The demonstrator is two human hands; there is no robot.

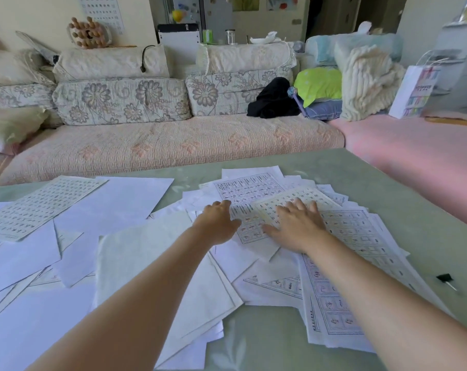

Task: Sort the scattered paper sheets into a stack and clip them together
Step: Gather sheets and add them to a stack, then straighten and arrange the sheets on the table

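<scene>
Paper sheets (136, 199) were scattered, overlapped, across the green desk (414, 210). The right hand (298, 226) was pressed flat on a printed sheet (304, 195), fingers (298, 207) spread; whether the left hand (219, 220) pinched anything could not be told. Lower sheets could be creased if dragged — or the black clip (445, 279) knocked off.

Matt paper sheets (136, 199) — glossy table (403, 210)

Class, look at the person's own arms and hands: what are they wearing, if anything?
Nothing that shows. The left hand and right hand are bare, with no gloves, and no rings can be made out. The left forearm and right forearm are uncovered down to the picture's bottom edge: no sleeves, watch or bracelet in view.
</scene>
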